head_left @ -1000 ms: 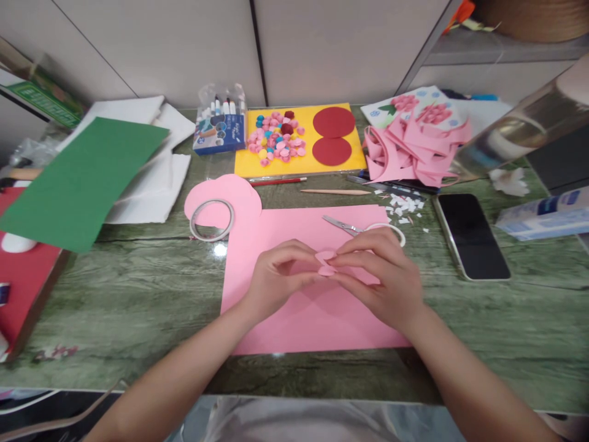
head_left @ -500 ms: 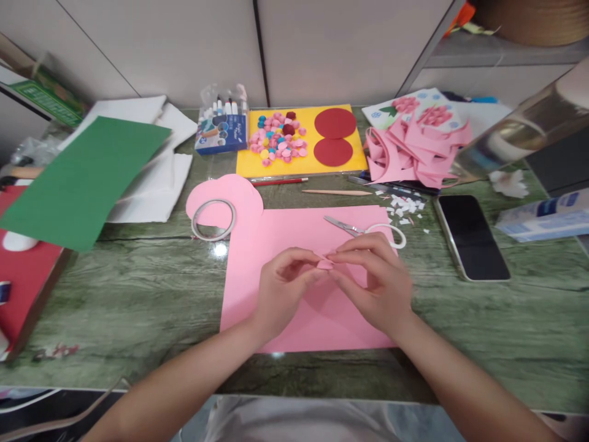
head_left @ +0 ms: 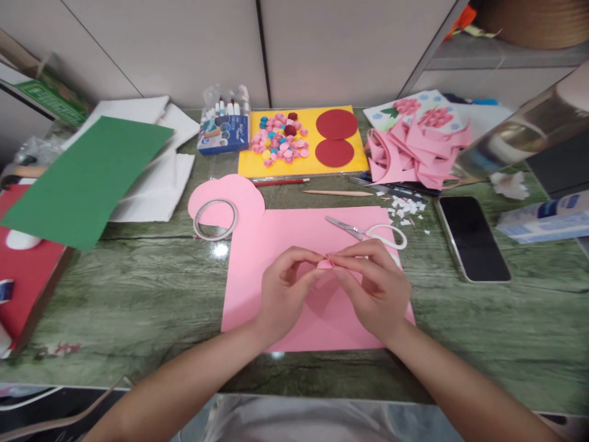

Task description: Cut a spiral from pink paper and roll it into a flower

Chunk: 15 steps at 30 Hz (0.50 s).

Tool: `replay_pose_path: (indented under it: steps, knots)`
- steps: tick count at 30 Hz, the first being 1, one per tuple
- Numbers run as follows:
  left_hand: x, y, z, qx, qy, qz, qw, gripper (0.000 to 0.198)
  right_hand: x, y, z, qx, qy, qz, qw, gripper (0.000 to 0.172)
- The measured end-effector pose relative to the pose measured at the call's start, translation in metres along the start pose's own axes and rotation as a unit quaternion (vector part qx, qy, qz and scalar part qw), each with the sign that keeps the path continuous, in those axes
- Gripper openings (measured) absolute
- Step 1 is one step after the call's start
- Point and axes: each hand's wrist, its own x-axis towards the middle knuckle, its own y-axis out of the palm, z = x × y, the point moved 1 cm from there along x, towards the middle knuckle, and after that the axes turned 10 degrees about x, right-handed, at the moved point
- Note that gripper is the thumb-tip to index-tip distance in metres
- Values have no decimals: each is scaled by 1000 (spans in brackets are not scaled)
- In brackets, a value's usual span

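Between the fingertips of both hands is a small curled piece of pink paper (head_left: 324,264). My left hand (head_left: 289,291) pinches its left side with thumb and fingers. From the other side, the fingers of my right hand (head_left: 378,285) close on the same piece and partly cover it. Both hands hover over a sheet of pink paper (head_left: 257,258). Scissors (head_left: 368,232) with white handles lie on that sheet, just beyond my right hand. Pink paper circles (head_left: 248,190) overlap the sheet's far left corner, with a roll of tape (head_left: 215,220) on them.
At the back, small rolled paper pieces (head_left: 280,141) and two dark red circles (head_left: 335,129) lie on yellow paper (head_left: 299,169). Pink offcuts (head_left: 414,150) are heaped beside them. A phone (head_left: 473,239) and a clear bottle (head_left: 515,123) are right; green paper (head_left: 87,178) is left.
The right fingers have shifted slightly around the small pink piece, which looks a little more covered. The whole view has moved very slightly; other things lie as before.
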Motion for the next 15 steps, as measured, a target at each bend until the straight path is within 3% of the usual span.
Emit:
replay_pose_path:
  steps: [15]
  knots:
    - [-3,2,5,7,36,10,999,10,-1,1,-2,-50,-68,-40,996,22]
